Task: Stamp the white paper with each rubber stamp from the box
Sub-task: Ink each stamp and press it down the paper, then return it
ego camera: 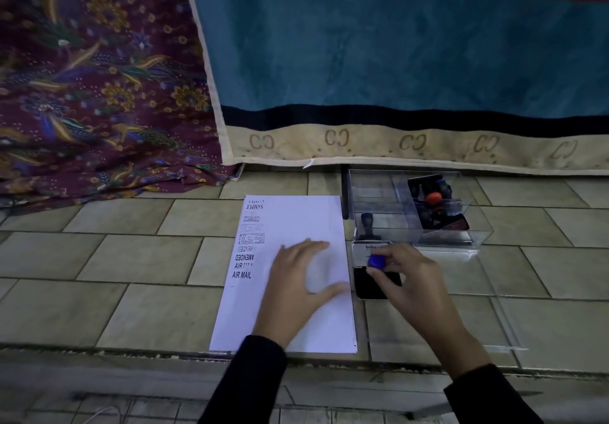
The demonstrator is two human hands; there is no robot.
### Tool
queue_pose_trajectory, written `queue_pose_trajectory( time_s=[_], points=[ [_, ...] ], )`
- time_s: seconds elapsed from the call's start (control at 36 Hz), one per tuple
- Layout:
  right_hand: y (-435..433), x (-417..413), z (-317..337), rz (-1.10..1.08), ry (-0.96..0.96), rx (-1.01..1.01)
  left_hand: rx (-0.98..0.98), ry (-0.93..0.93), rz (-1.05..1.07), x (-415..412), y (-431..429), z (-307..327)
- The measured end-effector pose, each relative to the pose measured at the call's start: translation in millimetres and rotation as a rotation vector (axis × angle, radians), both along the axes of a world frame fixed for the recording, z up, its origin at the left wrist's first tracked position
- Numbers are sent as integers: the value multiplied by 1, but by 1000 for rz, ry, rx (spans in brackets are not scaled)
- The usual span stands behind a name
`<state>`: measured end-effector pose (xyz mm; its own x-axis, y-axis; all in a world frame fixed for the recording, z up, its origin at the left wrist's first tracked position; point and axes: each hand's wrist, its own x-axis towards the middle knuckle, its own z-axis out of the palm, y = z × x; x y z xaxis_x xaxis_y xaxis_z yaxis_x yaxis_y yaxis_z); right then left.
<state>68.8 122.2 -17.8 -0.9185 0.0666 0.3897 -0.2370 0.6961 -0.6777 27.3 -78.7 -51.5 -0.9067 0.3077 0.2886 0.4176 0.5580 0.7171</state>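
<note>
Blue-topped stamp (376,261) is pinched in the fingertips of the right hand (412,280). It stands upright, base down on the black ink pad (372,287), just right of the paper. Left hand (301,278) lies flat, fingers spread, on the one white sheet (296,226). That sheet's long side runs straight away from the person. The prints go in a column down its left edge, AIR MAIL nearest and readable, SAMPLE at the far end upside down. One clear box (382,193) sits behind the pad, with a single stamp (366,226) upright at its near-left corner. A jumbled pile (435,206) fills the right compartment, maybe four or five, too tangled to count. Everything's on a tiled floor (131,259).
</note>
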Motion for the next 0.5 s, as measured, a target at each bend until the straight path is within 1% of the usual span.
queue_pose_trajectory(
  time_s=[0.06, 0.08, 0.19, 0.25, 0.36, 0.5],
  points=[
    [-16, -1, 5, -3, 23, -97, 66, 10, 100, -6, -32, 3],
    [-28, -3, 6, 7, 27, -130, 63, 20, 148, -9, -50, 3],
    [-81, -14, 7, 181, 12, -204, -77, 51, 319, -24, -116, -10],
    [-108, -20, 4, 258, -30, -177, -175, 19, 381, -30, -135, -20],
    [-146, -33, -5, 331, -81, -95, -301, 2, 395, -33, -144, -33],
    [-166, -43, -10, 356, -128, -24, -308, -3, 413, -32, -143, -34]
  ],
)
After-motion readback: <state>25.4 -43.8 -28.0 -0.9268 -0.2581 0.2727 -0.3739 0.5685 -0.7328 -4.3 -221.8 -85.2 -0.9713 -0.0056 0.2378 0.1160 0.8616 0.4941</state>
